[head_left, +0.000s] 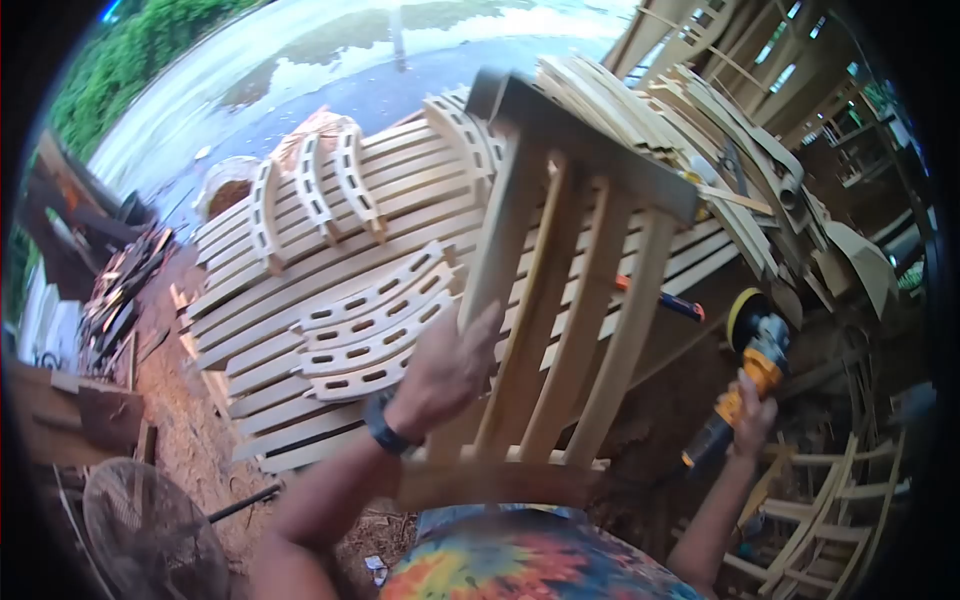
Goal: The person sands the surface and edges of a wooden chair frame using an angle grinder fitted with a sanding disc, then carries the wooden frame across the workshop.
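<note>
A slatted wooden chair back (pixel 600 310) stands tilted in front of my body, its wide top rail far from me and its lower rail close to my shirt. My left hand (pixel 450 365) is closed on the outer left slat, with some fingers hidden behind the wood. Off to the right, my right hand (pixel 752 415) grips a yellow and black angle grinder (pixel 763 368) by its body. A round pad with a yellow edge (pixel 742 318) sits on the grinder's head, apart from the chair back.
Curved slotted rails (pixel 375 325) lie on a slatted wooden table (pixel 240 355). Stacked boards (pixel 610 105) fill its far right. An orange and black tool (pixel 665 298) lies behind the chair back. A round fan (pixel 150 530) is at lower left, curved wooden frames (pixel 815 530) at lower right.
</note>
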A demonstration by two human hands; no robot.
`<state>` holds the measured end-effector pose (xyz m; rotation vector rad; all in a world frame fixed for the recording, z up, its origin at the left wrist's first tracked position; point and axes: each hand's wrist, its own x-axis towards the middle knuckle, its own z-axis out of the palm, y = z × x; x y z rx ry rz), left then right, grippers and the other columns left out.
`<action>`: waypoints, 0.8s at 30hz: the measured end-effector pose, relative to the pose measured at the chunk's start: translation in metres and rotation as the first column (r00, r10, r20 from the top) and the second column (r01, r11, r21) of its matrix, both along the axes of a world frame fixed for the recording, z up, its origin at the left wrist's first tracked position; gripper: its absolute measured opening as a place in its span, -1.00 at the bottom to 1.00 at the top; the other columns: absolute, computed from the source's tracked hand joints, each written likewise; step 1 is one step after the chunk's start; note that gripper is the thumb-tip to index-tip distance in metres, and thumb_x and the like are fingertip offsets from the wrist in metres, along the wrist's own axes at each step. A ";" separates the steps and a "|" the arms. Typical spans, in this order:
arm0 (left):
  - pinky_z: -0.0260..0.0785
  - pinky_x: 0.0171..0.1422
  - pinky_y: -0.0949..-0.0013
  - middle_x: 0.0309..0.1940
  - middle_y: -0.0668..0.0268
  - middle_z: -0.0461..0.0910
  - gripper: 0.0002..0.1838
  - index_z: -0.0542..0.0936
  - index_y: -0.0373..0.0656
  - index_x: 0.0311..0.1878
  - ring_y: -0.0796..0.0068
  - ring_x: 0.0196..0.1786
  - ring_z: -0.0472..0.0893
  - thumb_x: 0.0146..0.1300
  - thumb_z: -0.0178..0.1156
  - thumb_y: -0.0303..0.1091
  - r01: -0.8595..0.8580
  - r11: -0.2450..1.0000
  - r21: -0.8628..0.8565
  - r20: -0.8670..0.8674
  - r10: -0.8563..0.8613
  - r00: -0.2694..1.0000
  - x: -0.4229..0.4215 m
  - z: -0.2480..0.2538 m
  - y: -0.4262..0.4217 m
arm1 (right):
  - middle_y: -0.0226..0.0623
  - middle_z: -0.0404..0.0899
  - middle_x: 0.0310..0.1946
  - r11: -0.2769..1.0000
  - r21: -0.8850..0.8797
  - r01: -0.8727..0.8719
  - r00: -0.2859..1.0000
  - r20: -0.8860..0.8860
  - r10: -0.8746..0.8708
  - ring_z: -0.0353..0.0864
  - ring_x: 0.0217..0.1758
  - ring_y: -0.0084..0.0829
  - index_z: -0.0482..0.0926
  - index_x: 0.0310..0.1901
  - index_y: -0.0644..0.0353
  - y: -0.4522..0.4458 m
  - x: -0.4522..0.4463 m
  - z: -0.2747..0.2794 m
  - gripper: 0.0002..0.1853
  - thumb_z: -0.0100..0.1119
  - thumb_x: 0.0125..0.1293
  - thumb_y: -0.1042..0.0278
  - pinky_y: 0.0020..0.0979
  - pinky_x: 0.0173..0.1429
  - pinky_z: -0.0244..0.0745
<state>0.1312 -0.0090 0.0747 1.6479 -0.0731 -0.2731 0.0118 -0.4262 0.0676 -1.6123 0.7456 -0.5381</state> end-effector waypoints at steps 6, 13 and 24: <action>0.49 -0.14 0.43 -0.36 0.43 0.58 -0.47 0.60 -0.22 -0.01 0.67 -0.25 0.53 0.67 0.07 0.17 0.207 0.913 0.352 0.040 -0.236 0.971 0.078 0.146 0.066 | -0.37 0.62 -0.40 0.997 0.000 0.077 0.996 0.036 -0.077 0.64 -0.49 -0.52 0.64 -0.09 0.26 -0.014 -0.025 -0.025 -0.69 0.52 0.35 0.23 -0.41 -0.36 0.59; 0.31 -0.28 0.26 -0.57 0.27 0.41 -0.53 0.61 -0.24 -0.31 0.53 -0.43 0.37 0.57 0.29 0.00 -0.114 0.552 0.826 0.485 -0.594 0.642 0.112 0.216 0.080 | -0.34 0.61 -0.32 0.992 0.117 0.038 0.999 0.000 -0.038 0.66 -0.40 -0.48 0.60 0.03 0.31 -0.035 -0.023 -0.065 -0.58 0.54 0.32 0.22 -0.37 -0.30 0.61; 0.42 -0.29 0.20 -0.67 0.34 0.57 -0.09 0.76 -0.11 -0.50 0.45 -0.53 0.60 0.46 -0.06 0.60 0.144 0.237 0.961 -0.006 -0.501 0.865 0.222 0.193 0.114 | -0.25 0.63 -0.21 0.989 -0.070 0.132 0.987 -0.087 -0.138 0.68 -0.29 -0.40 0.53 0.13 0.39 -0.044 -0.018 -0.108 -0.45 0.55 0.24 0.25 -0.28 -0.18 0.62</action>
